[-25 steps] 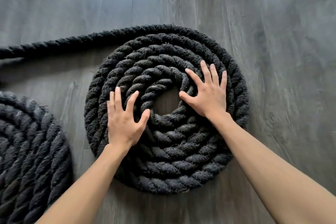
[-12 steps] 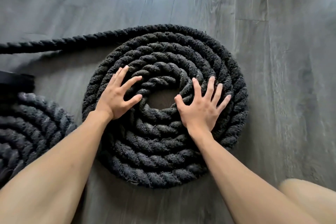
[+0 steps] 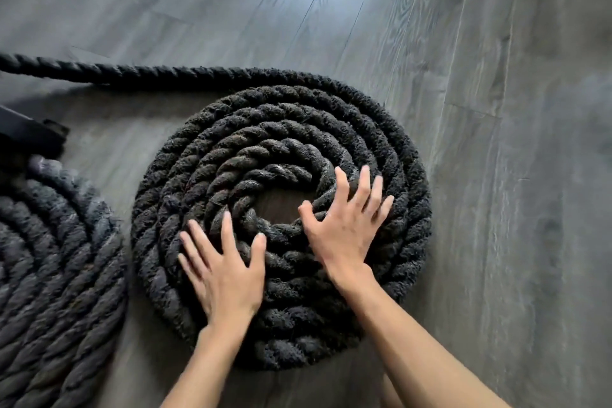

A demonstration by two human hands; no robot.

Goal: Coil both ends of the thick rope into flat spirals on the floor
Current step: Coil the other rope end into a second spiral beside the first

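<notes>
Firstly, the grey wooden floor (image 3: 513, 175) fills the whole view, and one thick black rope (image 3: 99, 71) lies on it. I count two flat spirals of this rope. The first spiral (image 3: 281, 109) lies in the middle and is seen complete; it has about six turns, as far as I can count, lying close together, and a small round hole of bare floor stays open in its centre. From its far edge one straight piece of the rope runs away to the left. The second spiral (image 3: 59, 275) lies at the left edge, just beside the first one, and only a part of it is in view. One dark object (image 3: 26, 136) sits behind it; I cannot tell what it is. Two bare hands rest on the first spiral. The left hand (image 3: 225, 275) lies flat with fingers spread wide on the near-left turns. The right hand (image 3: 344, 232), fingers also spread, presses the inner turns right of the hole. Neither hand holds anything.
</notes>
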